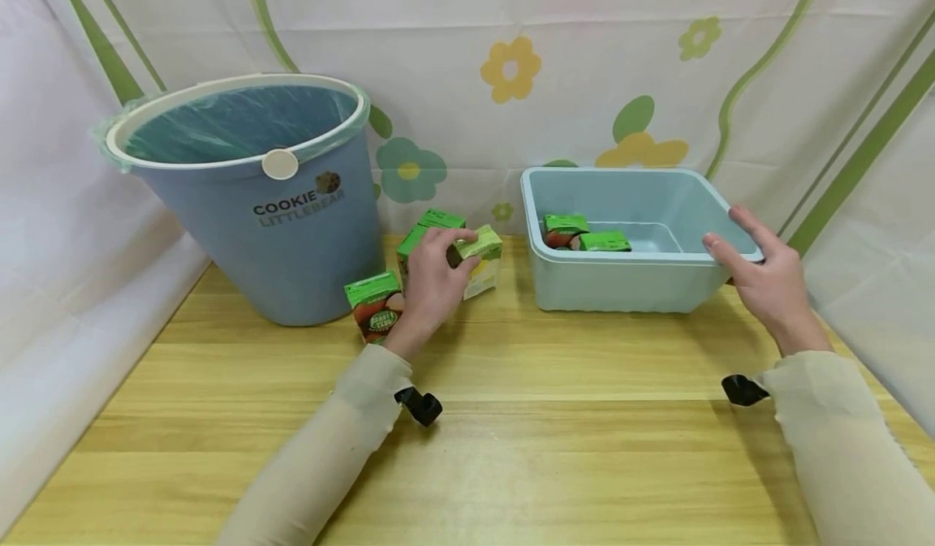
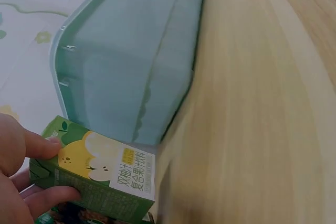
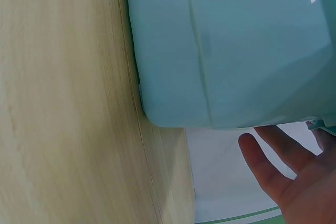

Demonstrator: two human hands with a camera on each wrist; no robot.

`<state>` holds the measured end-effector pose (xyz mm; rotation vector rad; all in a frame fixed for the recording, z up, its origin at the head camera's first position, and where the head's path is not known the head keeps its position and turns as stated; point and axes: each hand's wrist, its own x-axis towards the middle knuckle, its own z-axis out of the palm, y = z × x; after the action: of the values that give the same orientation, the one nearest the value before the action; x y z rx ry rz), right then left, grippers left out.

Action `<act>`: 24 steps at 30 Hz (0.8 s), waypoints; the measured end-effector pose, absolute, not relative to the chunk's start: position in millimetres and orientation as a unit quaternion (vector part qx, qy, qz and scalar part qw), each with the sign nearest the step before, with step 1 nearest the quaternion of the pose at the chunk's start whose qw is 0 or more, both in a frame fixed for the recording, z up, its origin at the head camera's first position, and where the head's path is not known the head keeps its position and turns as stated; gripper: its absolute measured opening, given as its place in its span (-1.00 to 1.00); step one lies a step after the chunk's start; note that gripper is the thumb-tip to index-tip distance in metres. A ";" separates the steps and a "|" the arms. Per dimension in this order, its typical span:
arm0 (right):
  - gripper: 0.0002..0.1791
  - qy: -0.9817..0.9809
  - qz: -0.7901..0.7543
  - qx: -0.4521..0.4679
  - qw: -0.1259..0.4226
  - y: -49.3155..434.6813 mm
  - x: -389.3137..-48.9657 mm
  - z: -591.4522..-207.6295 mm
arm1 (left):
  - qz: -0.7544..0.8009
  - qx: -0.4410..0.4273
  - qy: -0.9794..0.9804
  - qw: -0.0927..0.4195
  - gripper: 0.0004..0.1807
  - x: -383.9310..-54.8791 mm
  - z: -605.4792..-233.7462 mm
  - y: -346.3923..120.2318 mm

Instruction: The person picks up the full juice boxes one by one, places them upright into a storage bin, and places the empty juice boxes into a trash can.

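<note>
My left hand point(image 1: 433, 280) pinches a small juice carton point(image 1: 485, 268) by its upper end, thumb and fingers on opposite sides. In the left wrist view this carton point(image 2: 100, 163) is green and white with yellow fruit printed on it. Right beside that hand stand green-topped drink cartons point(image 1: 442, 218) with darker sides, partly hidden by the fingers. Another such carton point(image 1: 377, 309) stands by the left wrist. My right hand point(image 1: 776, 286) grips the right end of a light blue plastic bin point(image 1: 613, 282), thumb over the rim. Two green-topped cartons point(image 1: 605, 242) sit inside the bin's left part.
A tall blue bucket point(image 1: 292, 246) with a clear liner and white rim stands at the back left. Behind everything hangs a white cloth point(image 1: 453, 67) with printed flowers. The wooden table point(image 1: 511, 416) spreads out in front.
</note>
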<state>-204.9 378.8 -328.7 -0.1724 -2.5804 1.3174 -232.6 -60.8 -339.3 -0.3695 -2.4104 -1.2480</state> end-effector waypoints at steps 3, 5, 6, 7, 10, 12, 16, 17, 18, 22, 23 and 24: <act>-0.19 -0.882 0.453 -0.059 0.118 379.0 -204.6 -328.9 | -0.472 -0.131 -0.842 0.226 -0.67 -234.2 -334.3 -59.5; -0.19 -0.882 0.453 -0.058 0.118 378.7 -204.4 -328.8 | -0.493 -0.124 -0.827 0.240 -0.67 -235.4 -329.9 -58.6; -0.19 -0.882 0.453 -0.058 0.117 378.5 -204.4 -328.8 | -0.505 -0.116 -0.819 0.245 -0.67 -235.9 -327.8 -58.1; -0.19 -0.882 0.452 -0.058 0.118 378.2 -204.5 -328.8 | -0.518 -0.105 -0.812 0.247 -0.67 -236.3 -325.6 -57.6; -0.19 -0.883 0.450 -0.059 0.120 377.4 -205.1 -328.7 | -0.565 -0.061 -0.786 0.242 -0.66 -236.7 -318.3 -56.1; -0.18 -0.883 0.449 -0.060 0.121 377.0 -205.5 -328.6 | -0.593 -0.034 -0.769 0.234 -0.65 -236.7 -313.2 -55.4; -0.18 -0.883 0.450 -0.059 0.123 377.0 -205.5 -328.7 | -0.637 -0.005 -0.737 0.227 -0.65 -238.8 -303.0 -53.9; -0.18 -0.883 0.449 -0.059 0.123 377.2 -205.3 -328.7 | -0.644 -0.001 -0.730 0.227 -0.64 -239.8 -300.5 -53.5; -0.18 -0.883 0.448 -0.059 0.124 377.3 -205.0 -328.8 | -0.650 0.002 -0.725 0.229 -0.63 -240.6 -298.0 -52.9; -0.18 -0.884 0.446 -0.059 0.125 377.8 -204.4 -329.1 | -0.657 0.007 -0.711 0.252 -0.61 -243.3 -288.8 -49.7; -0.18 -0.884 0.446 -0.059 0.126 377.9 -204.3 -329.1 | -0.657 0.005 -0.708 0.261 -0.61 -244.1 -286.9 -48.5; -0.18 -0.884 0.446 -0.059 0.126 377.9 -204.3 -329.2 | -0.658 0.003 -0.703 0.269 -0.61 -244.6 -285.1 -47.1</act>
<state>-204.3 377.9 -329.2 -0.1726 -2.5745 1.3000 -244.6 -47.1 -285.1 0.0091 -1.8956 -1.7744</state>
